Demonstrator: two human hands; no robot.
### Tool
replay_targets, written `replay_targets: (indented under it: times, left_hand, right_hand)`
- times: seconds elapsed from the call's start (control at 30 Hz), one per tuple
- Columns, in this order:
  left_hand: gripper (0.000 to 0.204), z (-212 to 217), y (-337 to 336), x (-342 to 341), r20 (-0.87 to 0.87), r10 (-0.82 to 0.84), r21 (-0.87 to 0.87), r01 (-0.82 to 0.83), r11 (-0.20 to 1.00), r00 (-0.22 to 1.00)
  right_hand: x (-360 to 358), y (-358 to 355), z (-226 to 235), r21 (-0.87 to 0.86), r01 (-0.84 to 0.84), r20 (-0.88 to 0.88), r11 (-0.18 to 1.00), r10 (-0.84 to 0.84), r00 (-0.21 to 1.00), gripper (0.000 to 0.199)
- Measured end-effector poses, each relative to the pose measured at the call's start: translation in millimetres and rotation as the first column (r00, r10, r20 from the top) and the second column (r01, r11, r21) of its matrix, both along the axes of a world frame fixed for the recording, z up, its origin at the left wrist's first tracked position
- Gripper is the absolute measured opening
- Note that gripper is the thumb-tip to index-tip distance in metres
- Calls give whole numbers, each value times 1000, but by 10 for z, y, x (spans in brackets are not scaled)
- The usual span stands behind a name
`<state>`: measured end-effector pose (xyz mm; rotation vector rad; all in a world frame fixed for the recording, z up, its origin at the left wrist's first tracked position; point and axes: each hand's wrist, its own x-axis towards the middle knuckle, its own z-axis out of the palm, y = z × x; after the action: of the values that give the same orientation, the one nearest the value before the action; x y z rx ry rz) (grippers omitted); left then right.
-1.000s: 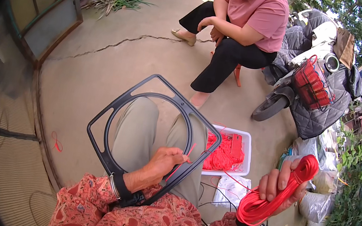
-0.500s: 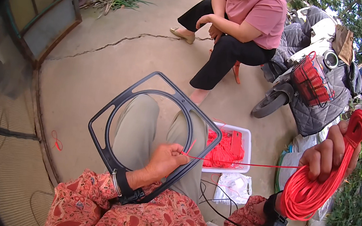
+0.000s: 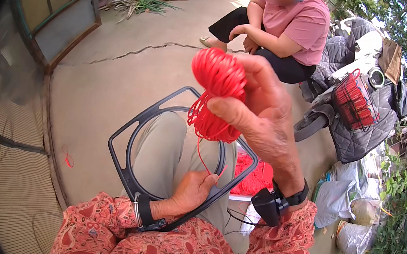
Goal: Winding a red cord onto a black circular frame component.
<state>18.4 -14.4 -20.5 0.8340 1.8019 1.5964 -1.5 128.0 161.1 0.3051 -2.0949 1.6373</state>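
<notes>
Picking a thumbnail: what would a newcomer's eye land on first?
First, the red cord bundle, held up in the right hand near the centre. Below it, a black frame over pale trousers, the left hand there pinching a red strand. Beyond, top right of centre, sits a person in pink.

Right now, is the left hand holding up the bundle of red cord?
No, the right hand holds up the red cord bundle, while the left hand is down at the black frame.

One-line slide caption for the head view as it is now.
Left hand pinches red cord at a square black frame with a round opening; right hand holds up the cord's looped bundle.
</notes>
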Motion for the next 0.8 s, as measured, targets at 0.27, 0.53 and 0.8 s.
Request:
replay_targets:
  times: [0.27, 0.53, 0.8]
  left_hand:
    - [30, 66, 12, 64, 60, -67, 13, 66, 998, 996]
    - [31, 108, 59, 52, 327, -66, 54, 51, 997, 943]
    - [33, 66, 14, 16, 435, -45, -74, 85, 994, 899]
  right_hand:
    - [-89, 2, -1036, 900, -123, 99, 419, 79, 992, 30]
    - [-51, 58, -1298, 916, -217, 205, 338, 71, 976, 24]
    - [-12, 351, 134, -328, 67, 11, 942, -67, 998, 41]
